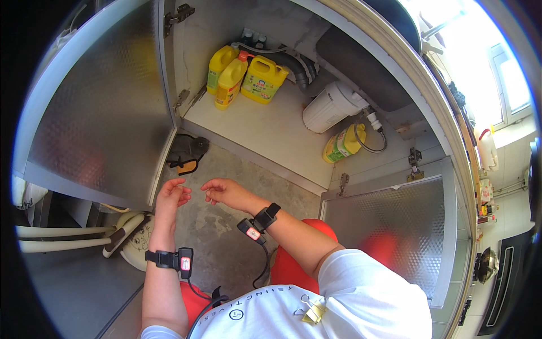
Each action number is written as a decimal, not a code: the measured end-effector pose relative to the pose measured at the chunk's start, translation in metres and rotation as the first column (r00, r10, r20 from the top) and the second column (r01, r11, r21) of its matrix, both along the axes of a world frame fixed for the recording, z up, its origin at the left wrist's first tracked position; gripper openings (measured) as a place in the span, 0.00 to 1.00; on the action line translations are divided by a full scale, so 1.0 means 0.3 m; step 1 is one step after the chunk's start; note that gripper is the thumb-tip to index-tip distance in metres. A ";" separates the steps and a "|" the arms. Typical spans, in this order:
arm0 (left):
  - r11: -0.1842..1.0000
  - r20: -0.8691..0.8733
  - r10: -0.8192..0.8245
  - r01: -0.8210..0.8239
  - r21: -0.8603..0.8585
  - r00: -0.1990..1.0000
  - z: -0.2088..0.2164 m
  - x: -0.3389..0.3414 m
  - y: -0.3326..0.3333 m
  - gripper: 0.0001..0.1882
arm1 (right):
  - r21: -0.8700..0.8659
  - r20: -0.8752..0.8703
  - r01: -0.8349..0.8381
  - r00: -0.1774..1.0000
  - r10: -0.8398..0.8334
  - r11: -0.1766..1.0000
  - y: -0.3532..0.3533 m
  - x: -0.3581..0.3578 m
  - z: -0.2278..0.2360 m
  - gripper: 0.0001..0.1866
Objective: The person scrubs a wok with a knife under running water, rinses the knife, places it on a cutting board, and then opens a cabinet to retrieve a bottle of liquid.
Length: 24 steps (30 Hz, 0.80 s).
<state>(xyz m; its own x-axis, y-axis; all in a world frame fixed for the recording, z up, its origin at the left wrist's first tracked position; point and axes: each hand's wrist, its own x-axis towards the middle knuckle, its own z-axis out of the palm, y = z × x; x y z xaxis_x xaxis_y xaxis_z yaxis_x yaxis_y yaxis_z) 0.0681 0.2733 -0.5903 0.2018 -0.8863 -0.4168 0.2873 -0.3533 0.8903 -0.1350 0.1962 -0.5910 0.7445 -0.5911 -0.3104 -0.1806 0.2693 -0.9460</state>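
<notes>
My left hand (pixel 171 195) hovers in front of the open cabinet with its fingers loosely bent and apart, holding nothing. Just right of it, my right hand (pixel 220 192) points leftward, its fingers half curled and nothing visible in them. The two hands are close but do not touch. Beyond them, on the cabinet's white floor (pixel 248 127), stand a yellow jug with a red cap (pixel 230 85), a yellow jug with a handle (pixel 263 80) and another yellow jug (pixel 219 61) behind. A further yellow-green bottle (pixel 343 144) leans at the right, beside a white canister (pixel 332 108).
The left cabinet door (pixel 99 107) and right door (pixel 395 231) stand open. A grey drain pipe (pixel 302 70) and a thin hose (pixel 379 148) run inside. A black and orange object (pixel 187 153) lies on the floor by the left hinge. Pale pipes (pixel 68 231) are at the lower left.
</notes>
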 end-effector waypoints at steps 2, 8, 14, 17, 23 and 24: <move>1.000 0.000 0.001 -0.001 0.001 1.000 0.000 0.000 -0.001 0.11 | -0.005 -0.010 0.005 1.000 -0.005 1.000 -0.001 0.000 -0.004 0.13; 1.000 -0.008 0.003 -0.003 -0.009 1.000 -0.002 0.001 -0.003 0.12 | -0.048 -0.038 -0.009 0.999 0.007 0.999 -0.001 0.000 -0.017 0.13; 1.000 -0.009 0.001 -0.001 -0.003 1.000 0.005 -0.005 -0.007 0.12 | -0.099 -0.025 0.007 1.000 -0.009 0.995 0.000 0.001 -0.029 0.14; 1.000 -0.004 -0.002 0.002 0.006 1.000 0.007 -0.006 -0.008 0.12 | -0.118 -0.030 -0.008 1.000 0.004 0.993 0.004 0.002 -0.031 0.13; 1.000 -0.001 -0.005 0.005 0.003 1.000 -0.003 -0.002 -0.009 0.12 | -0.156 -0.082 -0.017 0.997 0.004 0.988 -0.006 -0.012 -0.026 0.13; 1.000 -0.001 -0.005 0.005 0.000 1.000 -0.004 -0.002 -0.009 0.12 | -0.176 -0.087 -0.030 0.996 0.015 0.984 -0.012 -0.017 -0.024 0.13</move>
